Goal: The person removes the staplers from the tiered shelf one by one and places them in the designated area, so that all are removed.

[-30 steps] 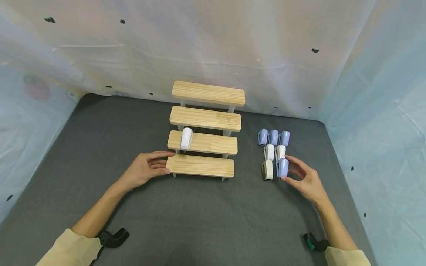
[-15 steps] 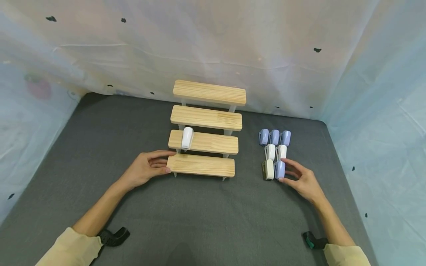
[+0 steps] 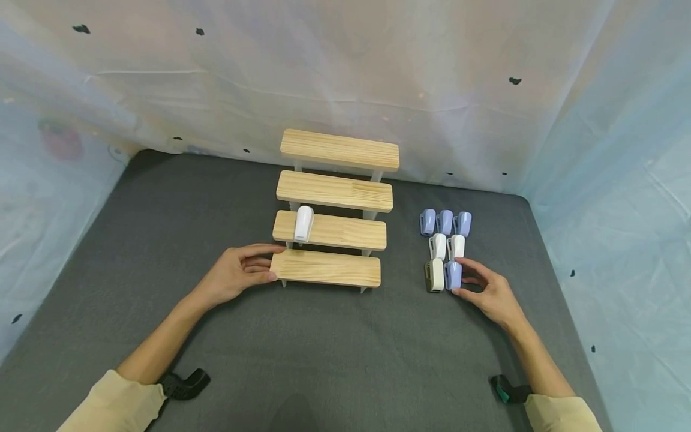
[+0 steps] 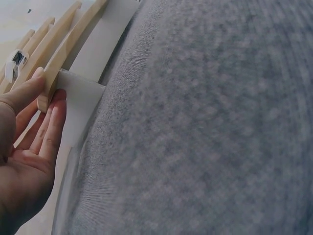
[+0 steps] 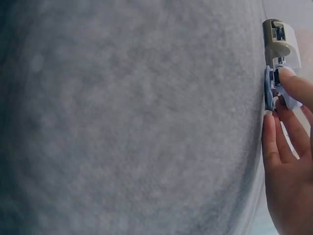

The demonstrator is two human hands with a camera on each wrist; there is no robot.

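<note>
In the head view my left hand (image 3: 229,279) grips the left end of the lowest board on a wooden stepped shelf (image 3: 326,269). The left wrist view shows the thumb and fingers of that hand (image 4: 32,152) about the board's end (image 4: 58,63). My right hand (image 3: 496,300) holds a small light-blue stapler (image 3: 453,275) between thumb and fingers. It stands right beside a cream stapler (image 3: 435,275). In the right wrist view the thumb lies over the blue stapler (image 5: 268,90) and the other fingers are at its near side. A white stapler (image 3: 303,224) sits on the second board up, towards its left.
Behind the held stapler stand two white staplers (image 3: 438,246) and a back row of three blue staplers (image 3: 444,222). Dark grey cloth (image 3: 345,354) covers the table. Pale curtains (image 3: 335,72) hang behind and at both sides.
My right hand has shifted the blue stapler slightly left, closer to the cream one; in the last half second it has hardly moved. My left hand stays on the lowest board.
</note>
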